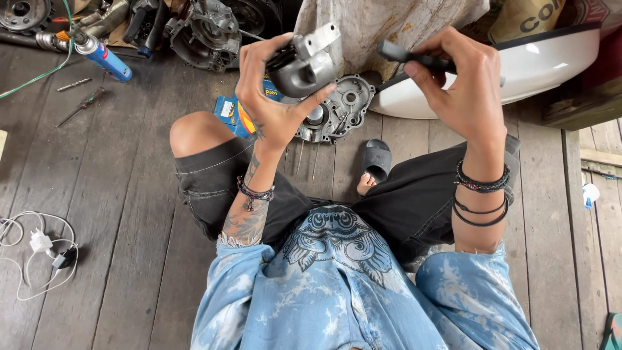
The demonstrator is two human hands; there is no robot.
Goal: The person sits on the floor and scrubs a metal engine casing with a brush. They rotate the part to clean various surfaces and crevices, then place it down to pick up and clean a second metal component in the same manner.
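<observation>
We wear a light blue tie-dye shirt (337,298) with frayed short sleeves and a dark owl-like print (334,240) on the chest, well below our hands. Under it come black shorts (414,194) with pale stitching along the seams. Below our left hand (275,91), tattoos run along the forearm, and a beaded dark bracelet (254,192) circles the wrist. Below our right hand (463,87) sit a thick braided black wristband (483,183) and two thin black bands (481,214). A dark slide sandal (376,159) covers one foot, lower than both hands.
</observation>
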